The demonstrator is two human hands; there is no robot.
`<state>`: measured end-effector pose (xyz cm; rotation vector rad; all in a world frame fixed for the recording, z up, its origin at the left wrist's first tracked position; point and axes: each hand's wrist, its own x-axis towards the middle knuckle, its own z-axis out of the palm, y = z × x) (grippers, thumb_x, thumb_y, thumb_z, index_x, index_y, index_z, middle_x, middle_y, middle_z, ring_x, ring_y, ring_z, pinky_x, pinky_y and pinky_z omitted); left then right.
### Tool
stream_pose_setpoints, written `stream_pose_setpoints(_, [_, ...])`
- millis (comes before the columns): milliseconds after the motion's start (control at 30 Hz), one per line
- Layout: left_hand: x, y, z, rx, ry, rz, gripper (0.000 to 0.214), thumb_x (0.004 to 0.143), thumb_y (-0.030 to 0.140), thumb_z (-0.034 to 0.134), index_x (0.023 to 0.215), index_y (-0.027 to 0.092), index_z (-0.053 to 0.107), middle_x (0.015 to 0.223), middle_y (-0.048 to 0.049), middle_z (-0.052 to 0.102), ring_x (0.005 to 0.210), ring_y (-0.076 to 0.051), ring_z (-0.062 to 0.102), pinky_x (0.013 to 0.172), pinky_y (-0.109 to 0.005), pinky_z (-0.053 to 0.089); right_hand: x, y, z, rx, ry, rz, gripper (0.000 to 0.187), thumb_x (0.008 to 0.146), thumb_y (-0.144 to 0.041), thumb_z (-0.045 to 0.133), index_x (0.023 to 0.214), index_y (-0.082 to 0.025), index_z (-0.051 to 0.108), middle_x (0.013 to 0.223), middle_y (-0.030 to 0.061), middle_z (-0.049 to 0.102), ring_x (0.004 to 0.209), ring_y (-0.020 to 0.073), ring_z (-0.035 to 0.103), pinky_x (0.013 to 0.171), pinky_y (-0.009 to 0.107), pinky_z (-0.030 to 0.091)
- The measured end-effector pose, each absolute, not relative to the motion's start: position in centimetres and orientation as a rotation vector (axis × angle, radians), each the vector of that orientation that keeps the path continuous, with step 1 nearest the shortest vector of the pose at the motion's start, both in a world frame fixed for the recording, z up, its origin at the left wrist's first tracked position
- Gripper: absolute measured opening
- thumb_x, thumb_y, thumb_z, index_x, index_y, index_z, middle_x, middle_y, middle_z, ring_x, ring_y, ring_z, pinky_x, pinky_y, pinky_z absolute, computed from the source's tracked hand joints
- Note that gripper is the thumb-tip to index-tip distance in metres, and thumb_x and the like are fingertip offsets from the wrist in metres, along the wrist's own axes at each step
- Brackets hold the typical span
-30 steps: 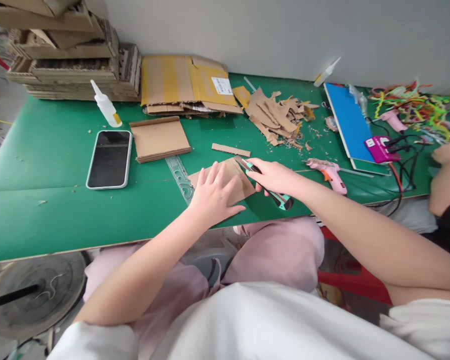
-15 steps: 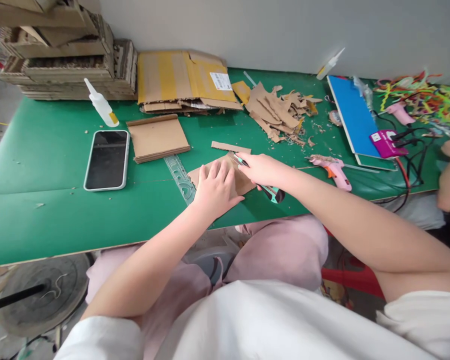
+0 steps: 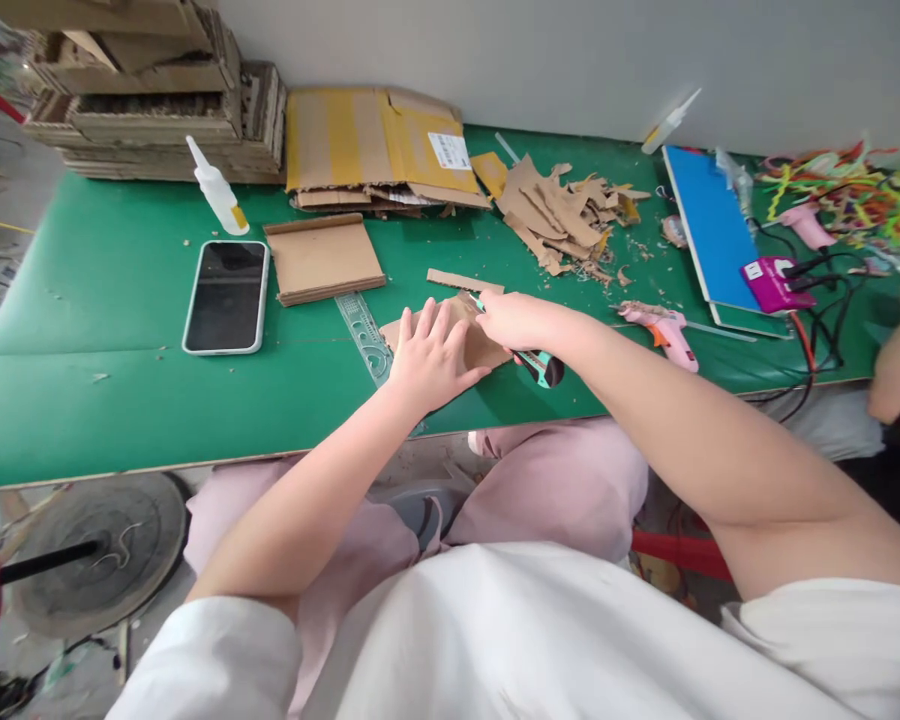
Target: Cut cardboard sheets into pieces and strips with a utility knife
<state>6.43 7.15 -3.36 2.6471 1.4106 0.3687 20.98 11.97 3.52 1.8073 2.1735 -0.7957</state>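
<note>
My left hand (image 3: 431, 358) lies flat with fingers spread on a small piece of brown cardboard (image 3: 487, 350), pressing it to the table. My right hand (image 3: 516, 322) is closed round a green and black utility knife (image 3: 541, 368), its blade end at the cardboard's far edge. Just beyond that edge lies a narrow cardboard strip (image 3: 465, 281). A clear plastic ruler (image 3: 365, 338) sticks out to the left of the cardboard, close to my left hand. Farther left is a neat stack of cut cardboard pieces (image 3: 326, 258).
A phone (image 3: 226, 298) and a glue bottle (image 3: 219, 200) lie at left. Behind are stacked cardboard frames (image 3: 165, 120), a flattened yellow-taped box (image 3: 375, 145) and cardboard scraps (image 3: 559, 215). At right are a pink glue gun (image 3: 667, 335), a blue board (image 3: 712, 230), cables and a person's arm (image 3: 896, 350).
The view has shifted slightly, so the table sits a little higher and farther right. My hands, the knife and the cardboard keep nearly the same places relative to each other.
</note>
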Motion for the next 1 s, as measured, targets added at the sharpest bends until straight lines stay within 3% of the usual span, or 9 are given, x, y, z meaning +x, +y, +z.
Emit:
stream_pose_setpoints(300, [6.9, 7.2, -3.3, 2.608, 1.507, 0.251, 0.083, 0.086, 0.063, 0.036, 0.143, 0.003, 0.027, 0.150, -0.0185, 0.029, 0.139, -0.034, 0.023, 0.111, -0.054, 0.016, 20.7, 10.8, 3.7, 1.855, 2.053, -0.701, 0.042, 0.086, -0.041, 0.042, 0.118, -0.014, 0.050, 0.074, 0.0155, 0.066, 0.070, 0.0291, 0.063, 0.066, 0.039, 0.046])
stream_pose_setpoints(567, [7.4, 7.3, -3.2, 2.549, 1.587, 0.214, 0.068, 0.093, 0.048, 0.028, 0.144, 0.003, 0.025, 0.152, -0.0164, 0.026, 0.140, -0.031, 0.024, 0.112, -0.052, 0.019, 20.7, 9.5, 4.5, 1.886, 1.911, -0.778, 0.041, 0.090, -0.034, 0.032, 0.122, -0.010, 0.043, 0.069, 0.0129, 0.067, 0.052, 0.0235, 0.061, 0.060, 0.036, 0.047])
stream_pose_setpoints(1000, [8.0, 7.4, -2.9, 2.493, 1.670, 0.133, 0.065, 0.094, 0.044, 0.020, 0.145, 0.003, 0.023, 0.154, -0.0140, 0.022, 0.141, -0.027, 0.021, 0.114, -0.048, 0.017, 20.9, 7.0, 4.8, 1.882, 1.841, -0.764, 0.038, 0.092, -0.026, 0.026, 0.122, -0.007, 0.039, 0.074, 0.0141, 0.067, 0.051, 0.0197, 0.060, 0.058, 0.032, 0.046])
